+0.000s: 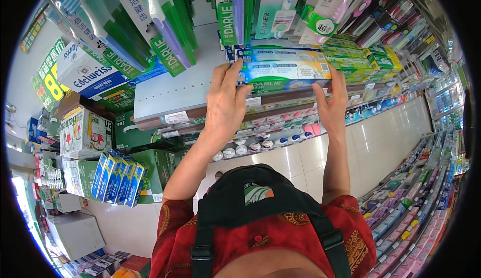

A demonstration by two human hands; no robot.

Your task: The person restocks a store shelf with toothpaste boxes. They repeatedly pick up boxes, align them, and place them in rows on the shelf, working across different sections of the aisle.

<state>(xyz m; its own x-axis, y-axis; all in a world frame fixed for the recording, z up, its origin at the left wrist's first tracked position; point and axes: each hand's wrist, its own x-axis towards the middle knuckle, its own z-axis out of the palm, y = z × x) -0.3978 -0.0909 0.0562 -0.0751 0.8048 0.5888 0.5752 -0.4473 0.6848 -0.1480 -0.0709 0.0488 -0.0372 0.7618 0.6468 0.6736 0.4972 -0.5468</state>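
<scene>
Both hands are at a row of Darlie toothpaste boxes on a store shelf. My left hand point(227, 95) grips the left end of the front toothpaste box point(285, 74), its thumb against the front face and fingers over the top. At the right end, my right hand point(332, 95) holds the same box between thumb and fingers. This box is blue, green and yellow and lies lengthwise. More toothpaste boxes point(283, 55) of a similar look lie right behind it. What the undersides of my fingers touch is hidden.
Packaged toothbrushes point(232, 14) hang above the boxes. Green-yellow toothpaste boxes point(347, 58) adjoin on the right. A perforated metal shelf point(169, 90) extends left, with a price tag point(177, 118) on its edge. Blue boxes point(119, 178) sit by beer cartons point(86, 133). Stocked shelving point(409, 202) stands behind at right.
</scene>
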